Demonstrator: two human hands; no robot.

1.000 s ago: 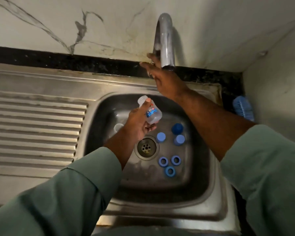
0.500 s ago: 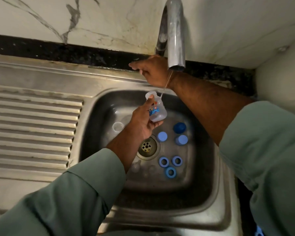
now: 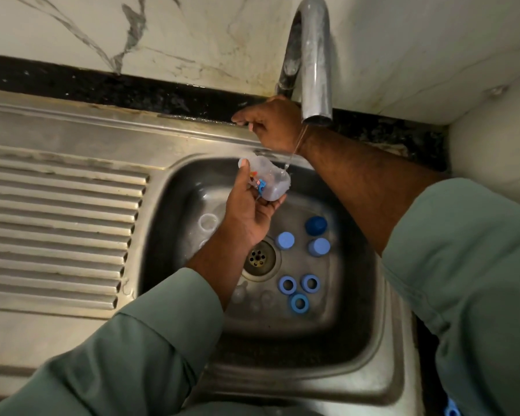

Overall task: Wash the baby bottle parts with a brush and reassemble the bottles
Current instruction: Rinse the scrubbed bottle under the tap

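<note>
A steel sink (image 3: pixel 382 340) with a ribbed draining board (image 3: pixel 57 232) is set under a marble-patterned wall (image 3: pixel 192 34), with a black strip along the back edge. A thin stream runs from the curved tap (image 3: pixel 315 61) onto a clear baby bottle (image 3: pixel 270 181), which is gripped over the basin by the left hand (image 3: pixel 246 211). A coloured picture is printed on the bottle; no words can be read. The right hand (image 3: pixel 270 124) is curled behind the tap; what it holds is hidden. Three blue caps (image 3: pixel 285 240) and three blue rings (image 3: pixel 288 285) lie beside the drain (image 3: pixel 258 258). Clear parts near the left forearm are hard to make out.
</note>
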